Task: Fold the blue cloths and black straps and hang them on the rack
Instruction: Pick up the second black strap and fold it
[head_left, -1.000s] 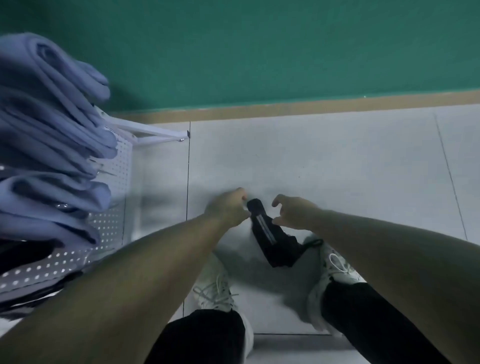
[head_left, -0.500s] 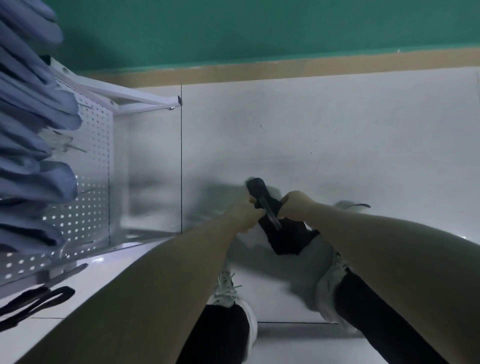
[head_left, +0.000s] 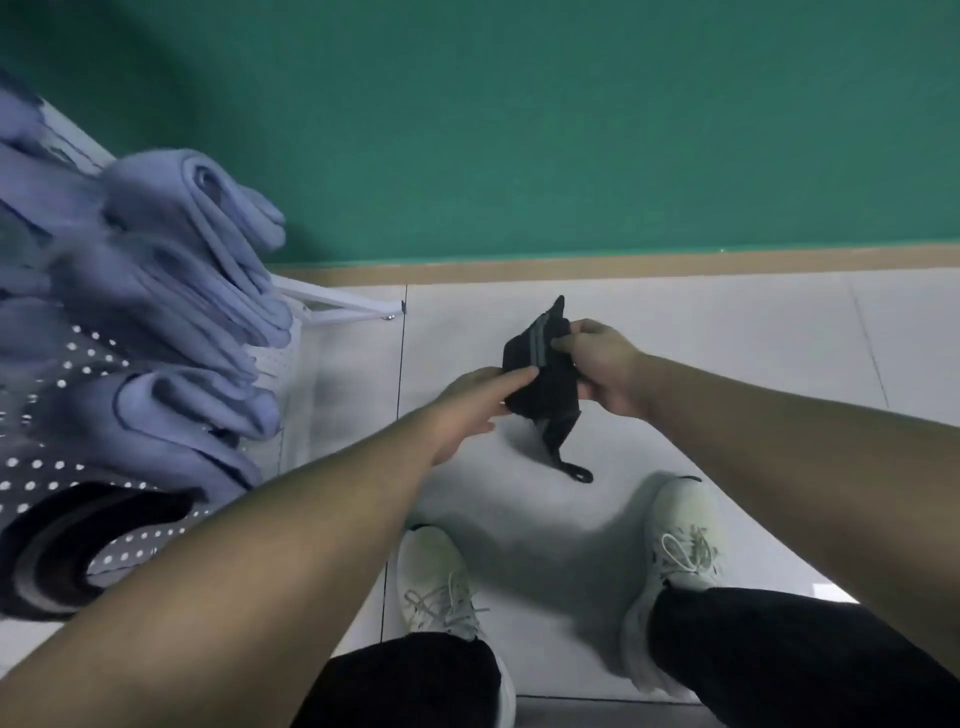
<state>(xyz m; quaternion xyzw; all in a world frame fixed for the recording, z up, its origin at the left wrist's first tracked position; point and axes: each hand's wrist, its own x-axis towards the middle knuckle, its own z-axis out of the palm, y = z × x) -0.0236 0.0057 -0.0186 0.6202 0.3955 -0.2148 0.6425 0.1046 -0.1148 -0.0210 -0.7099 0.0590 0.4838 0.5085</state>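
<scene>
1. Head view, looking down past my two bare forearms: I see a folded black strap (head_left: 543, 376) held up above the pale tiled floor (head_left: 675, 364), roughly in the middle of the frame, just in front of my feet.
2. My right hand (head_left: 605, 366) has its fingers and thumb curled round the right side of the bundle, the thumb pinching near a grey stripe that runs along the upper fold.
3. My left hand (head_left: 470, 402) meets the bundle from the left. Its index finger lies straight across the near face of the strap; the other fingers are tucked behind or under, and I cannot tell from here whether they grip or only steady it.
4. A loose end of the strap hangs below the bundle and finishes in a small loop (head_left: 579, 474), clear of both hands.
5. On the left stands a white perforated rack (head_left: 62, 384). Several folded blue cloths (head_left: 176, 270) hang on it one below another, their folded ends pointing towards me.
6. Lower on the rack, at the left edge, more dark straps (head_left: 62, 545) hang in curved bands; blur hides how many.
7. Two white lace-up shoes (head_left: 680, 540) and black trouser legs (head_left: 779, 654) show at the bottom.
8. A green wall (head_left: 519, 119) with a tan skirting strip (head_left: 623, 260) closes the far side of the floor.
</scene>
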